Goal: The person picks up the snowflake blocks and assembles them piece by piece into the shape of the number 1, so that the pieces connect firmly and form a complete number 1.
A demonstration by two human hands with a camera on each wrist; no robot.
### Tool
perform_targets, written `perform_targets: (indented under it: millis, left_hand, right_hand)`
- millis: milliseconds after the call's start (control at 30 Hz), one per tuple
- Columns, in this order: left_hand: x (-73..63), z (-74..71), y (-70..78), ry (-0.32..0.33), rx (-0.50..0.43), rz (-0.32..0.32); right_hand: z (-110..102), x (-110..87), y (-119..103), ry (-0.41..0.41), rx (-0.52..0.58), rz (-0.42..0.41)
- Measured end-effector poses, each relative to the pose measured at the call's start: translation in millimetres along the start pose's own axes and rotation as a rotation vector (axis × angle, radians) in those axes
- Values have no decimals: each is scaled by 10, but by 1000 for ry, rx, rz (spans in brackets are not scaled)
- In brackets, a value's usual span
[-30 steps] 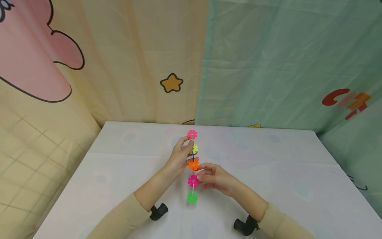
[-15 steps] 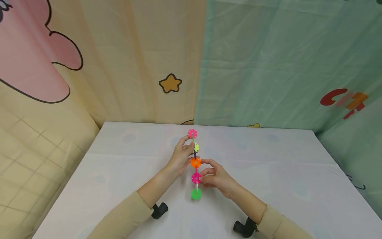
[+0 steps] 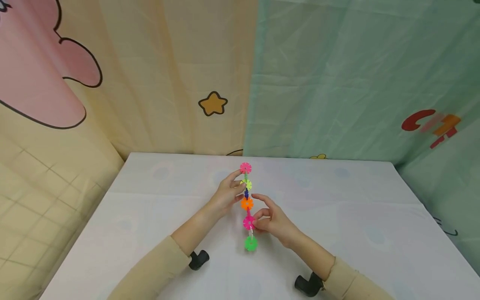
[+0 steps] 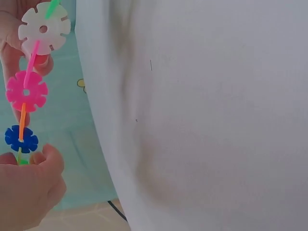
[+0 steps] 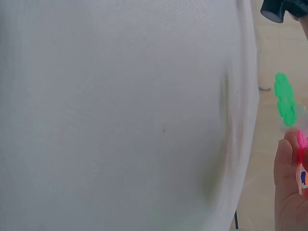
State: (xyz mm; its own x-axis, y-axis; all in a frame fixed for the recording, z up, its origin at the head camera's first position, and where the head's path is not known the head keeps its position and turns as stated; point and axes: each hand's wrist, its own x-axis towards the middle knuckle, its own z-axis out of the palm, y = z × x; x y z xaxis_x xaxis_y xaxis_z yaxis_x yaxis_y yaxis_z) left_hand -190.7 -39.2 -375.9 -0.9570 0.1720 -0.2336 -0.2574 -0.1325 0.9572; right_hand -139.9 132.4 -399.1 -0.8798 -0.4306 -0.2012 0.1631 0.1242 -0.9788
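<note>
A chain of interlocking notched plastic discs is held up between both hands. In the head view pink [image 3: 245, 167], yellow [image 3: 249, 184], orange [image 3: 247, 203], magenta [image 3: 248, 223] and green [image 3: 251, 244] discs face the camera, top to bottom. My left hand [image 3: 226, 196] pinches the chain at the yellow disc, its index finger reaching the pink one. With thumb and finger, my right hand [image 3: 275, 223] pinches the magenta disc; its index finger extends beside the orange one. From the left wrist, the linking discs show face-on: white [image 4: 58, 28], pink [image 4: 37, 97] and blue [image 4: 30, 141].
A white cloth-covered table [image 3: 337, 216] lies under the hands. Behind it hang a cream curtain [image 3: 168, 83] and a green curtain [image 3: 337, 75] with cartoon prints. Black wrist mounts [image 3: 198, 260] sit under the sleeves.
The chain has shifted slightly right and twisted, so its linking discs show more. My right index finger has lifted and straightened away from the orange disc.
</note>
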Motion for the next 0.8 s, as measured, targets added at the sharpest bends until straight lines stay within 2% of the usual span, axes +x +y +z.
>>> perform_targets:
  millis: [267,433,567,800]
  left_hand:
    - [147,-57,30,-91,-7,-110]
    - [221,-91,3,-141,-15,-116]
    - [300,-103,-37,-135,-30,-112]
    - [503,-65,-115,-77,-44,-97]
  right_hand:
    - [-62,-14,17,14,-11,4]
    - [-112,-12,39,9,-13,1]
    - [-146,27,42,13,-3,11]
    - [-178,172,42,51,40,70]
